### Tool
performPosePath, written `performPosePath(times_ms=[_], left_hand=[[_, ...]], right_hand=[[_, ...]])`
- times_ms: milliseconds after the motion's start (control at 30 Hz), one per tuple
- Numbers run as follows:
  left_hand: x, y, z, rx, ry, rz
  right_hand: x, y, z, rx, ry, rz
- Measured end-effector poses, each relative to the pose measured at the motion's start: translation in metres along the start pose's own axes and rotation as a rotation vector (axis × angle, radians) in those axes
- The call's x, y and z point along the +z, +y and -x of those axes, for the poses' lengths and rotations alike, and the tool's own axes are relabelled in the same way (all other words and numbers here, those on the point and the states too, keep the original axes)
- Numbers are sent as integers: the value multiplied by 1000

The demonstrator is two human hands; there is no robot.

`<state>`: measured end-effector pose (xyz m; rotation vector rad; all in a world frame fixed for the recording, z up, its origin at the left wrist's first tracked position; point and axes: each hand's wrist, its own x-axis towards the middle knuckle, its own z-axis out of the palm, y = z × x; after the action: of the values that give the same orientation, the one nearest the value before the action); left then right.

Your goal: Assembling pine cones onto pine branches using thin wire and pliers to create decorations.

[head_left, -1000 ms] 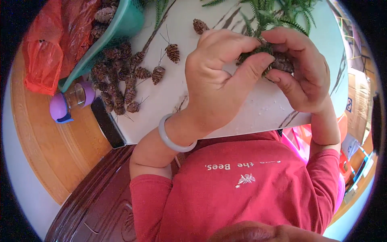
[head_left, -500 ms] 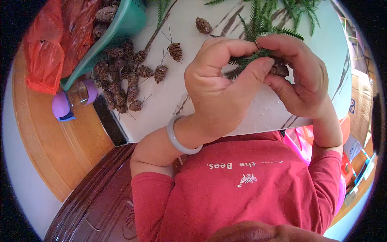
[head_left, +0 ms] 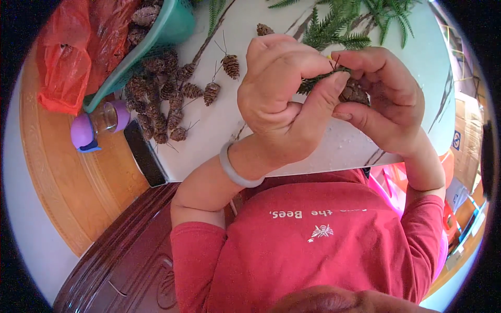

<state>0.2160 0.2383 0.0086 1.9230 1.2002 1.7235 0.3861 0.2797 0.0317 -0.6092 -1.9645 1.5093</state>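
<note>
Both hands are close together above the white marbled table [head_left: 313, 166]. My left hand [head_left: 284, 99], with a pale bangle on its wrist, pinches a green artificial pine sprig [head_left: 311, 83] between thumb and forefinger. My right hand [head_left: 389, 99] curls around a brown pine cone [head_left: 355, 93], thumb below and fingers above. Thin dark wire ends stick up between the fingertips of the two hands, where cone and sprig meet. Beyond the hands, more green pine branches [head_left: 334, 28] lie on the table. One loose pine cone [head_left: 264, 29] rests just behind my left hand.
A heap of wired pine cones [head_left: 162, 99] lies at the left, beside a green basket [head_left: 141, 57] holding more cones. Two wired cones lie nearer the middle. A red plastic bag [head_left: 65, 62] and a purple-capped clear bottle [head_left: 102, 122] stand at far left. Cardboard [head_left: 466, 141] is at right.
My left hand's fingers have folded in more, and the wire ends now show above the fingertips. The cone has turned and shows more of its side. The sprig has shifted within the grip.
</note>
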Motion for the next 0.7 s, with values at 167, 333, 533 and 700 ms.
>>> performPosePath(times_ms=[167, 333, 533, 700], left_hand=[[-1, 2, -3, -16, -10, 50], [2, 4, -9, -146, 163, 203], [-11, 17, -28, -255, 336, 371], [-26, 26, -22, -57, 216, 184]], right_hand=[[1, -2, -1, 41, 6, -309], [-11, -12, -1, -79, -4, -167], [-47, -15, 4, -109, 260, 290], [-26, -38, 2, -128, -152, 909]])
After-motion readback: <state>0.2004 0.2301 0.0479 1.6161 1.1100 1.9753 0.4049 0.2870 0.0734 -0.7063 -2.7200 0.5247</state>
